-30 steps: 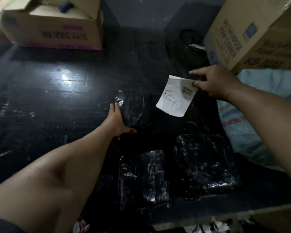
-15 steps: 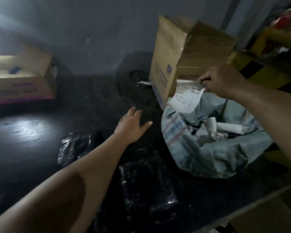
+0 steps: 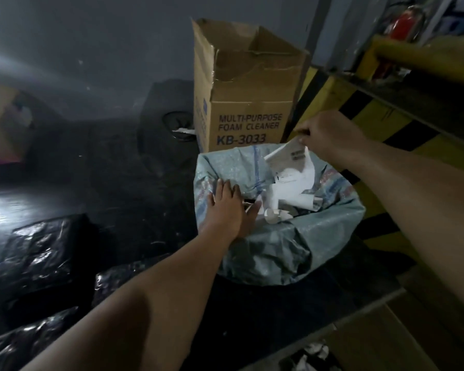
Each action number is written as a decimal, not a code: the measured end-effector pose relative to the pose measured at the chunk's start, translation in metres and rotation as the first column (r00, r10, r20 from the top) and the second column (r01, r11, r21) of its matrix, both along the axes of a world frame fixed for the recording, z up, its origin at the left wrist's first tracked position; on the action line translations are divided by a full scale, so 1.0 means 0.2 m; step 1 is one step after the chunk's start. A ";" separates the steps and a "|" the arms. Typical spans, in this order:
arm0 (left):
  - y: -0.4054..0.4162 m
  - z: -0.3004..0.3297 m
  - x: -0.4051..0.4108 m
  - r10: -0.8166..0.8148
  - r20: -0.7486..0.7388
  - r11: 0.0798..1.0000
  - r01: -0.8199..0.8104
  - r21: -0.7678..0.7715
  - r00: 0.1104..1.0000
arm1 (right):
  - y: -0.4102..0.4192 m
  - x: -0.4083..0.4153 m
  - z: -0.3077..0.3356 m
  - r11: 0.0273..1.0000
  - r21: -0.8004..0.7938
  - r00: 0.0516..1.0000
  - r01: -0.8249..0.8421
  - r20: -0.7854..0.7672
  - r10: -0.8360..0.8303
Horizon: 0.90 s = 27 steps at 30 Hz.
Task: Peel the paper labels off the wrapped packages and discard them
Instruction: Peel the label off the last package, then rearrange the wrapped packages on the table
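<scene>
My right hand pinches a white paper label by its top corner and holds it over the open mouth of a grey-green woven sack. Several crumpled white labels lie inside the sack. My left hand lies flat on the sack's near-left rim, fingers spread, holding nothing. Black plastic-wrapped packages sit on the dark table at the lower left: one farthest left, another partly behind my left forearm, a third at the bottom edge.
An open cardboard box marked "Multi-Purpose Foam Cleaner" stands just behind the sack. A yellow-and-black striped barrier runs along the right. Another cardboard box sits far left. The table's front edge crosses the lower right.
My right hand carried the peeled label from above the packages rightward to over the sack. My left hand left the package and came to rest on the sack's rim. The view swung right.
</scene>
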<state>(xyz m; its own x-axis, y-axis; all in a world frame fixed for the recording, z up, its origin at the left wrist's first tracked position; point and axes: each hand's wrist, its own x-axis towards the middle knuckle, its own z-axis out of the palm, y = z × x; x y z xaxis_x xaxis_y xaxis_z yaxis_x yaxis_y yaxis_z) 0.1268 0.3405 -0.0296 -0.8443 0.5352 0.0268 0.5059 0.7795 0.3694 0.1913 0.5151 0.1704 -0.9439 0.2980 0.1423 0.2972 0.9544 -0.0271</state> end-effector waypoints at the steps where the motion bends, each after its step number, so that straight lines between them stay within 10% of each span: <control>1: 0.00 -0.01 0.00 0.004 -0.018 1.000 -0.004 -0.005 1.000 | 0.00 -0.01 0.00 1.000 -0.009 1.000 0.000 -0.011 0.000; 27: -0.19 0.15 -0.06 -0.057 0.027 0.996 0.055 0.067 0.998 | -0.19 -0.11 -0.15 0.985 -0.173 0.987 -0.025 0.150 0.051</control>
